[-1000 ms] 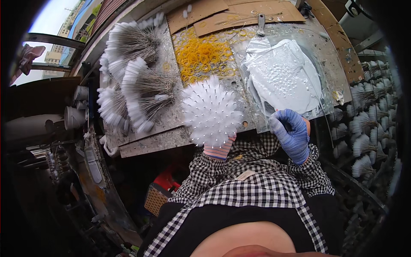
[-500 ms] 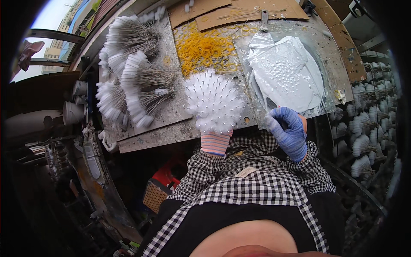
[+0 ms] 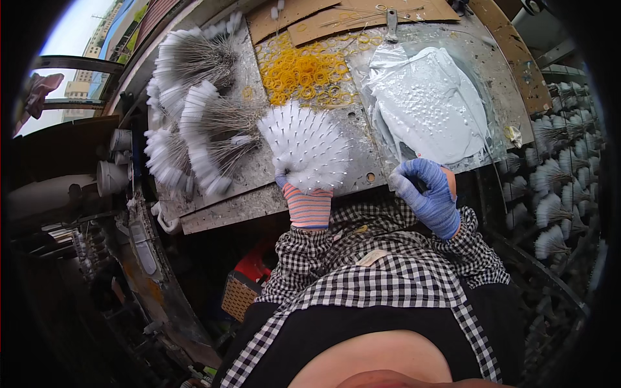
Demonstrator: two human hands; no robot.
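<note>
- head view: your left hand (image 3: 304, 197), in a striped glove, was closed round the base of a fanned bundle of white-tipped pins (image 3: 305, 152); held by the stems, its tips spread out and stayed clear of the bench, just left of the white paste tray (image 3: 430, 107).
- your right hand (image 3: 427, 194), in a blue glove, was curled at the tray's near edge, fingertips pinched together; you could not tell whether it held anything.
- the tray lay flat so the thick white paste kept level, its skin dimpled as if by tips pressed in.
- yellow rubber bands (image 3: 310, 68) lay heaped up and left of the tray, within reach.
- finished bundles (image 3: 194, 129) lay fanned further left of the tray, tips outward, likely to keep them apart.
- the metal bench (image 3: 259, 200) was scuffed and smeared; more bundles stood in a rack (image 3: 550, 200) right of the tray, and a window (image 3: 58, 64) showed daylight far left.
</note>
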